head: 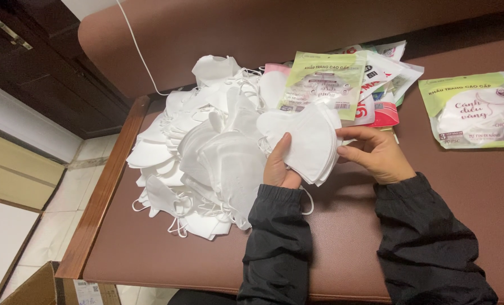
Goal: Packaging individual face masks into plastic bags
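My left hand (278,165) grips a small stack of white folded face masks (308,141) from below, thumb on the front. My right hand (374,153) touches the right edge of that stack with its fingertips. Both arms wear black sleeves. Left of the hands lies a big loose heap of white masks (204,152) with ear loops, spread over the brown padded seat (150,248). Just behind the held stack lies a pile of green, white and red plastic mask pouches (348,85).
A filled green-and-white mask pouch (475,110) lies alone at the right. The brown backrest (263,34) rises behind. A wooden rail (102,192) edges the seat on the left, with tiled floor and a cardboard box (48,288) below.
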